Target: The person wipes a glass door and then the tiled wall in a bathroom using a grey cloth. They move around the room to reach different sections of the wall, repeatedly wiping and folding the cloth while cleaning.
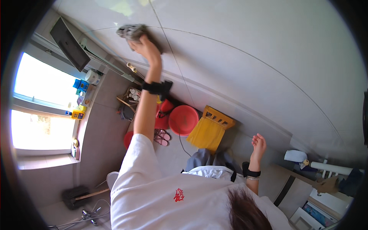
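Note:
My left hand [146, 49] is raised high and closed on a crumpled grey cloth [132, 32]. The cloth lies against the pale tiled wall [237, 73], near a joint between tiles. Motion smears the hand and cloth a little, and part of the cloth is hidden under the fingers. Lower down on the right, my right hand [258, 145] hangs apart from the wall. Its fingers are loosely bent, with nothing visible in them. Each wrist carries a black band.
Below the wall stand a yellow wooden chair [207, 132] and a red basin [184, 120]. Pink slippers [161, 137] lie on the floor. Bottles [78, 114] line the windowsill at left, beneath a dark panel [69, 44]. A broom [76, 197] and a tap [90, 216] are at lower left.

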`<state>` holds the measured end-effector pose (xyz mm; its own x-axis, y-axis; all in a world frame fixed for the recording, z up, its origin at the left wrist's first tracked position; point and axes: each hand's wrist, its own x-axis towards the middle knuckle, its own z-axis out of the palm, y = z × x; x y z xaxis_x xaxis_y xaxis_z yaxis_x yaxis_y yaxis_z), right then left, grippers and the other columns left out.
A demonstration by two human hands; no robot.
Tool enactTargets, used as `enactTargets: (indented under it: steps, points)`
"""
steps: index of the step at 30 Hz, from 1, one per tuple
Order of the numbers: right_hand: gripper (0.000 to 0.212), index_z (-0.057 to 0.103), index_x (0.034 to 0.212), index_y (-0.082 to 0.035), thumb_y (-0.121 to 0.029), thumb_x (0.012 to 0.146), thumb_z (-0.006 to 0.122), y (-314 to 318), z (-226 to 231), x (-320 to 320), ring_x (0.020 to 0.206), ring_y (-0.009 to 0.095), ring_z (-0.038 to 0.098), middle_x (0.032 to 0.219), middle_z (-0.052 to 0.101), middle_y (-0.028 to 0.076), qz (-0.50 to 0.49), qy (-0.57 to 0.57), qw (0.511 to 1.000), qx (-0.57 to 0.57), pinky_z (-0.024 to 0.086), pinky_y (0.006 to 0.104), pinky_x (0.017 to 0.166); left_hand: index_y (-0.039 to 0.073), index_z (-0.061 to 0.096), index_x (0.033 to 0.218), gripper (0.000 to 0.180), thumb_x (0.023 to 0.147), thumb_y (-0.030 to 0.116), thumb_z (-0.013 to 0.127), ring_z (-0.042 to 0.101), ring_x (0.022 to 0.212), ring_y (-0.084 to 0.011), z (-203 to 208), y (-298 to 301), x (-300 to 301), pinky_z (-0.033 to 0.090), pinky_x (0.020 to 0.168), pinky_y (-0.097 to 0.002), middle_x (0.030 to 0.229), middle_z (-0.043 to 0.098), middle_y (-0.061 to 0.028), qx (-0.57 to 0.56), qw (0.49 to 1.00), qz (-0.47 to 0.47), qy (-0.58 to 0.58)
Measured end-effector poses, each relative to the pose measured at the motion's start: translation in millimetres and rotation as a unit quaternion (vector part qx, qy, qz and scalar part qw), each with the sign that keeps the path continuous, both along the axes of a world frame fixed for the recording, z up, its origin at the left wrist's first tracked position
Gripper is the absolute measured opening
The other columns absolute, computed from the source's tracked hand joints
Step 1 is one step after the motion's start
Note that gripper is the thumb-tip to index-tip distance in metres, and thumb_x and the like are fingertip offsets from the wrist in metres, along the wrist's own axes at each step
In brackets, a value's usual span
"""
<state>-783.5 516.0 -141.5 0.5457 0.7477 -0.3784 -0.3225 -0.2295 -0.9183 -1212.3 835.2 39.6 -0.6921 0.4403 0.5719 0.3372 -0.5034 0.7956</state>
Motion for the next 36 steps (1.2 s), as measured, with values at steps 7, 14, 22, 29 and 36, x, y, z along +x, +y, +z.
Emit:
enactTargets:
  steps: [7, 14, 22, 29, 36]
  points:
    - [0.02, 0.062, 0.099, -0.001, -0.009, 0.089, 0.047, 7, 20, 21, 0.076, 0.012, 0.058, 0.086, 0.063, 0.006, 0.026, 0.024, 0.999, 0.027, 0.046, 0.0238, 0.07, -0.007, 0.017, 0.138, 0.073, 0.078, 0.013, 0.054, 0.012, 0.134, -0.0387, -86, -109, 199, 0.011, 0.109, -0.0431, 0.146, 0.009, -0.0238, -0.112, 0.991, -0.026, 0.073]
    - [0.018, 0.062, 0.098, -0.001, -0.007, 0.089, 0.047, -23, 56, 72, 0.077, 0.012, 0.057, 0.086, 0.062, 0.006, 0.02, 0.024, 0.996, 0.08, 0.046, 0.024, 0.07, -0.005, 0.017, 0.136, 0.075, 0.077, 0.009, 0.061, 0.014, 0.133, -0.0425, -115, -183, 344, 0.015, 0.108, -0.0466, 0.143, 0.011, -0.0266, -0.195, 0.976, -0.087, 0.044]
    - [0.017, 0.06, 0.1, -0.001, -0.008, 0.09, 0.048, -50, 75, 136, 0.082, 0.012, 0.057, 0.09, 0.061, 0.005, -0.005, 0.018, 0.994, 0.107, 0.046, 0.0251, 0.074, -0.005, 0.025, 0.134, 0.064, 0.078, 0.001, 0.054, 0.025, 0.128, -0.0357, -88, -211, 417, 0.018, 0.108, -0.042, 0.133, 0.027, -0.0242, -0.152, 0.98, -0.1, -0.082]
    - [0.017, 0.062, 0.096, -0.001, -0.007, 0.089, 0.048, -54, 78, 172, 0.078, 0.011, 0.057, 0.086, 0.062, 0.005, -0.029, 0.02, 0.993, 0.116, 0.046, 0.0243, 0.072, -0.002, 0.041, 0.114, 0.034, 0.082, 0.002, 0.051, 0.054, 0.094, -0.0206, -25, -144, 290, 0.051, 0.074, -0.0349, 0.106, 0.052, -0.0132, 0.032, 0.982, -0.127, -0.135]
    - [0.018, 0.063, 0.094, -0.003, -0.006, 0.087, 0.047, -57, 74, 190, 0.075, 0.011, 0.057, 0.084, 0.063, 0.005, -0.053, 0.021, 0.994, 0.096, 0.046, 0.0237, 0.07, -0.008, 0.032, 0.127, 0.054, 0.079, 0.003, 0.054, 0.045, 0.111, -0.0321, -39, -150, 338, 0.044, 0.089, -0.0417, 0.129, 0.033, -0.0232, -0.074, 0.996, -0.008, 0.052]
